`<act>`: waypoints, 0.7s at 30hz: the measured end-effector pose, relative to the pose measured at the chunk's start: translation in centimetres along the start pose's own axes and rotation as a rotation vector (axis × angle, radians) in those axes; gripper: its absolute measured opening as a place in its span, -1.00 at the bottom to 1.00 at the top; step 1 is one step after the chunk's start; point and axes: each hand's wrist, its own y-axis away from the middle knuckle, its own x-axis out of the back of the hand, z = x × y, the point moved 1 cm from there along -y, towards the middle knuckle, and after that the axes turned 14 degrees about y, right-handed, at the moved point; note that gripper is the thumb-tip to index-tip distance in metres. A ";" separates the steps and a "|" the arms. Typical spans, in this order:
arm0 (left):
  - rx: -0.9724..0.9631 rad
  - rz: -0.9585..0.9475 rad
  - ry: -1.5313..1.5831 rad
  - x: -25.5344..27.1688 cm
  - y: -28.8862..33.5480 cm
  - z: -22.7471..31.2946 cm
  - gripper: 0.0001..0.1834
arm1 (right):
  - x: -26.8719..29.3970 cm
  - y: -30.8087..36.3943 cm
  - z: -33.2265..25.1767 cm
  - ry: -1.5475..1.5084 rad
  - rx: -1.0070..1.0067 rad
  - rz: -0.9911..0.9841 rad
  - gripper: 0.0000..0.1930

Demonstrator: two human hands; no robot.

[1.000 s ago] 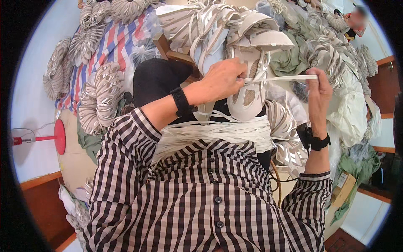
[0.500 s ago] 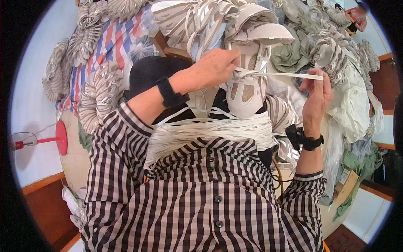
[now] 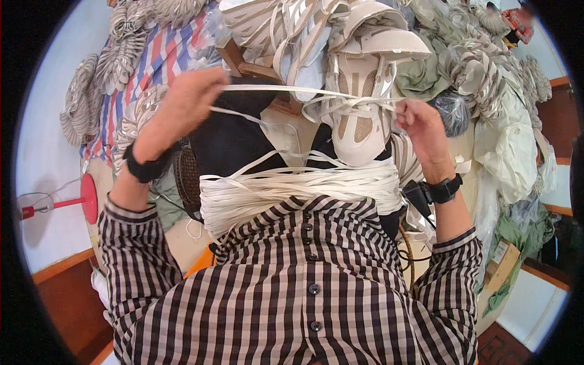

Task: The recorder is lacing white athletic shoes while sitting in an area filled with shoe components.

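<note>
My left hand (image 3: 187,102) and right hand (image 3: 421,126) clamp the lace (image 3: 286,89); the shoe upper (image 3: 360,143) points bodyward between, nearer the right.

Hands (image 3: 185,102) apart, white lace (image 3: 274,89) stretched between, across beige shoe upper (image 3: 359,143).

Worn: checked shirt (image 3: 243,307), black trousers (image 3: 234,137).
Dark-and-pale check; round dark buttons (image 3: 314,289) in a line down the front; sleeves (image 3: 131,249) ending in checked cuffs (image 3: 131,212); black left wristband (image 3: 145,167); black right wristband (image 3: 447,188) with a boxy black unit (image 3: 418,198) on its inner side.
</note>
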 end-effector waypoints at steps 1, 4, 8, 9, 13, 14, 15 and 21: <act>0.014 0.025 -0.037 1.4 0.9 -0.9 -0.91 | -0.5 -0.1 0.3 -0.031 -0.052 -0.023 -0.71; 0.095 0.044 -0.141 3.7 2.8 -1.8 -0.91 | -2.1 -0.4 -0.1 0.186 -0.081 0.038 -0.71; 0.050 0.126 -0.160 4.8 3.6 -2.8 -0.92 | -2.4 -0.8 -0.1 0.326 -0.054 -0.012 -0.71; 0.068 0.118 -0.166 5.4 3.4 -3.3 -0.92 | -2.2 -0.8 0.1 0.303 -0.073 -0.020 -0.72; 0.044 0.169 -0.283 7.8 3.4 -6.6 -0.91 | -2.5 -0.3 0.0 0.378 0.003 -0.035 -0.77; 0.071 0.177 -0.318 10.0 4.9 -6.0 -0.91 | -3.2 -0.4 -0.6 0.351 0.018 -0.068 -0.77; 0.078 0.216 -0.374 10.4 4.7 -7.9 -0.90 | -3.3 -0.2 -0.9 0.438 0.011 -0.069 -0.77; 0.040 0.230 -0.567 12.1 4.4 -13.9 -0.84 | -2.8 -0.3 -0.2 0.455 0.028 -0.133 -0.77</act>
